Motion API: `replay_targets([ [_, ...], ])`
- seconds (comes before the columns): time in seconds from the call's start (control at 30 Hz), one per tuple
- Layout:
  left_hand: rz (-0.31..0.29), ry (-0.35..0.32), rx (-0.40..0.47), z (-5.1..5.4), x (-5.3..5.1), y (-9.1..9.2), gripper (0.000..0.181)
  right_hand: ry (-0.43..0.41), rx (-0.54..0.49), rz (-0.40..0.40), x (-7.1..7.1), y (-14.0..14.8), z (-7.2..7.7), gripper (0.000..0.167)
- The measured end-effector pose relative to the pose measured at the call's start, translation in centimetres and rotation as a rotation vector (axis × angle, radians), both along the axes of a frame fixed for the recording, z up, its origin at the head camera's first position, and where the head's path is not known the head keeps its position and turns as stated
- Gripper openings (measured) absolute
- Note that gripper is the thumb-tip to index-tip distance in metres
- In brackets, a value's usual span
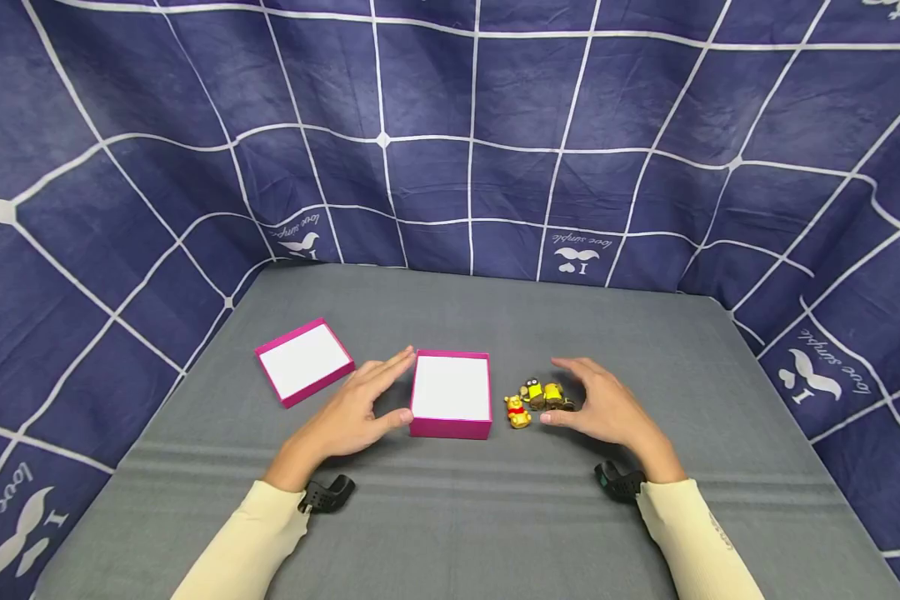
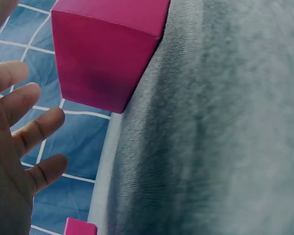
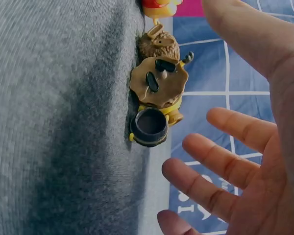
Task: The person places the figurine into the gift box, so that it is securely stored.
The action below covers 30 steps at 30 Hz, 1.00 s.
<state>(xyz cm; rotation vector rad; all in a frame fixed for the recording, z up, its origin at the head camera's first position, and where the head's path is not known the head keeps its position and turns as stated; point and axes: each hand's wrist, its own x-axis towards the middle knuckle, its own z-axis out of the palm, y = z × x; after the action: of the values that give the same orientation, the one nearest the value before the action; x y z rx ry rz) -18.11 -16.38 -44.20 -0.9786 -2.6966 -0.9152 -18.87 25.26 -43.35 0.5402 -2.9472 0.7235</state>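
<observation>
My left hand [image 1: 360,410] is held with fingers extended at the left side of a square magenta box [image 1: 451,428]. The box has a white inside. In the left wrist view, a gap shows between the fingers and the magenta box [image 2: 105,58]. Right of the box is a small group of toy figurines: a yellow bear in a red shirt [image 1: 517,412], a yellow goggled figure [image 1: 532,392] and another yellow figure [image 1: 554,396]. My right hand [image 1: 607,404] holds nothing, its thumb and fingers spread around the group's right side. A brown-bottomed figurine [image 3: 159,81] shows in the right wrist view.
A shallow magenta lid [image 1: 306,361] with a white inside lies to the left, behind my left hand. Grey cloth [image 1: 450,517] covers the table. Blue curtains with white lines [image 1: 435,183] hang behind and at both sides.
</observation>
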Motion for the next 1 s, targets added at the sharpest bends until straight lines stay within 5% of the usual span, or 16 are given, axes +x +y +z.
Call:
replay_targets([
  [0.57,-0.011,-0.031,0.016,-0.8,0.5,0.3,0.077,-0.015,-0.113,0.048,-0.9,0.7,-0.8,0.078],
  [1.0,-0.011,-0.045,-0.018,-0.7,0.4,0.9,0.072,-0.071,-0.198,0.000,-0.9,1.5,-1.8,0.062],
])
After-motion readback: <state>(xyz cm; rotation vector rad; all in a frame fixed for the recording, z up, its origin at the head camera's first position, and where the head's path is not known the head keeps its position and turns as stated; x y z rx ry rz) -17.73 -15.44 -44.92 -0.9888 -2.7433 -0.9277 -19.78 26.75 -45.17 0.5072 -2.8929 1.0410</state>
